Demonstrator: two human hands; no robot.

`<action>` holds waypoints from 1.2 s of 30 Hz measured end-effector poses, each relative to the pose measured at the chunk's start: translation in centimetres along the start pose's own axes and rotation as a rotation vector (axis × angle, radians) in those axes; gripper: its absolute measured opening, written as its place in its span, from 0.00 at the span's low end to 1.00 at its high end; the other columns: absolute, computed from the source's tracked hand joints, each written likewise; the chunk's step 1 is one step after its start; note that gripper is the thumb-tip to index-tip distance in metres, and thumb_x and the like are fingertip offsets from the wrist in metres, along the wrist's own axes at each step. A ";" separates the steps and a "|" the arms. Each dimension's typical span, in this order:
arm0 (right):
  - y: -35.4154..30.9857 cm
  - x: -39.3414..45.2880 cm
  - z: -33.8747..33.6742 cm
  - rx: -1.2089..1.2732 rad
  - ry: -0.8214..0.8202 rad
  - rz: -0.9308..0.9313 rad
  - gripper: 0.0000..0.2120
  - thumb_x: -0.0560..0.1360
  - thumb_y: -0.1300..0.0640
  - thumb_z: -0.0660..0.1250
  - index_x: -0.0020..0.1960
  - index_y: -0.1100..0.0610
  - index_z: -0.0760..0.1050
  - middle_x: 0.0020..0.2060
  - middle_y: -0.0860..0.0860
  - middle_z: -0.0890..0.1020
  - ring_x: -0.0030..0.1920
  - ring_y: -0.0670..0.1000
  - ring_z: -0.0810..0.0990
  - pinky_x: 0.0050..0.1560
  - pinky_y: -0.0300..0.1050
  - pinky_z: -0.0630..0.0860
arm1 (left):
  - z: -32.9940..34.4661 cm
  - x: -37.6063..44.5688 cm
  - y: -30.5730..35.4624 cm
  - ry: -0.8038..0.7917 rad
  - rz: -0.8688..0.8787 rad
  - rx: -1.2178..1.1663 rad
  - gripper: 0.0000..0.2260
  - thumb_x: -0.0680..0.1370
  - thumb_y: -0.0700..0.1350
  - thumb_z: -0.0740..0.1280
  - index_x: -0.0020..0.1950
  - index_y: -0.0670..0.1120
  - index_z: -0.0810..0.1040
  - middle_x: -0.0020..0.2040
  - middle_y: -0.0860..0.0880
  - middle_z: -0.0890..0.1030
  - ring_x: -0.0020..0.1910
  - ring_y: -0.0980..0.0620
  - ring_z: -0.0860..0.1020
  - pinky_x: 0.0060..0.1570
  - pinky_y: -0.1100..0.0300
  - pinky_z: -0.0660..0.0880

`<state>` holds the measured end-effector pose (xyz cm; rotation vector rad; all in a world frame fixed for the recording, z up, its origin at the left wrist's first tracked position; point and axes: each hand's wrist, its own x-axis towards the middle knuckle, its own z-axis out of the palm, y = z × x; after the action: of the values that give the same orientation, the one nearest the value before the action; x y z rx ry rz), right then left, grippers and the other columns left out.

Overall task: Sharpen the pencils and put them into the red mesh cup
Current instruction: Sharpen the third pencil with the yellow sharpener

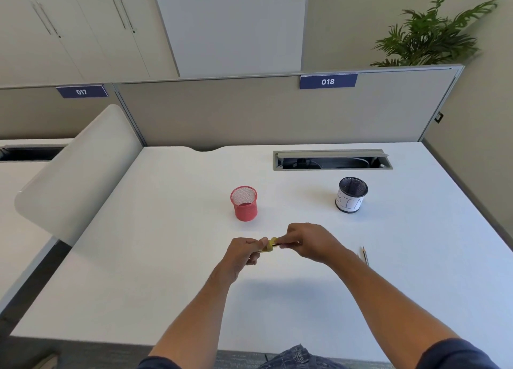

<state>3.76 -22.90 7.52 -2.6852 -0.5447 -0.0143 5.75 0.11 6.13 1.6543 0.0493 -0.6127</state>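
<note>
My left hand [242, 253] is closed around a small yellow sharpener [269, 245] above the middle of the white desk [166, 257]. My right hand [308, 242] grips a pencil [277, 244] whose tip sits in the sharpener; most of that pencil is hidden by my fingers. The red mesh cup [244, 203] stands upright just beyond my hands and looks empty. Another pencil [365, 255] lies on the desk to the right of my right forearm.
A black mesh cup with a white paper label [350, 195] stands at the right back. A cable slot with an open lid [332, 160] is set into the desk's far side, below the grey partition [249, 110]. A white curved divider [80, 171] borders the left.
</note>
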 end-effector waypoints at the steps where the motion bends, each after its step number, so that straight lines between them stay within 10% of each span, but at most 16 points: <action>1: -0.2 -0.3 0.0 -0.016 0.080 -0.027 0.12 0.80 0.46 0.68 0.62 0.42 0.82 0.45 0.44 0.82 0.44 0.46 0.78 0.39 0.40 0.67 | 0.0 0.1 0.1 0.004 -0.008 -0.021 0.19 0.79 0.50 0.71 0.46 0.32 0.85 0.26 0.48 0.67 0.29 0.50 0.62 0.32 0.62 0.63; 9: -0.4 -0.8 0.9 -0.223 0.484 -0.243 0.05 0.75 0.56 0.76 0.42 0.57 0.83 0.32 0.50 0.79 0.30 0.55 0.76 0.28 0.47 0.71 | 0.3 0.8 0.7 -0.044 -0.045 -0.109 0.19 0.80 0.51 0.70 0.51 0.33 0.85 0.32 0.44 0.77 0.27 0.52 0.63 0.33 0.62 0.65; 21: -0.4 0.8 0.6 0.204 -0.166 0.434 0.14 0.77 0.41 0.66 0.40 0.47 0.83 0.27 0.40 0.78 0.27 0.42 0.73 0.32 0.40 0.68 | 0.0 1.2 -0.5 -0.034 0.025 0.137 0.08 0.72 0.49 0.79 0.46 0.46 0.89 0.35 0.51 0.81 0.36 0.57 0.76 0.44 0.62 0.70; 29: 0.5 0.7 0.4 0.546 -0.389 0.448 0.17 0.78 0.42 0.67 0.43 0.54 0.84 0.28 0.47 0.76 0.27 0.45 0.70 0.29 0.38 0.66 | 0.2 1.1 -0.5 -0.053 0.109 0.205 0.10 0.73 0.38 0.78 0.52 0.38 0.86 0.38 0.51 0.84 0.35 0.62 0.79 0.36 0.73 0.72; 36: 0.5 -0.4 1.6 0.351 -0.196 0.256 0.05 0.74 0.50 0.71 0.46 0.49 0.76 0.37 0.42 0.83 0.34 0.41 0.76 0.37 0.42 0.72 | -0.3 1.2 -0.4 -0.044 -0.058 0.251 0.11 0.75 0.51 0.76 0.43 0.43 0.86 0.33 0.48 0.77 0.33 0.53 0.75 0.39 0.60 0.70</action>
<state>3.48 -22.81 5.86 -2.4018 -0.2288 0.3831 6.71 0.16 5.26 1.8861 -0.0127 -0.7223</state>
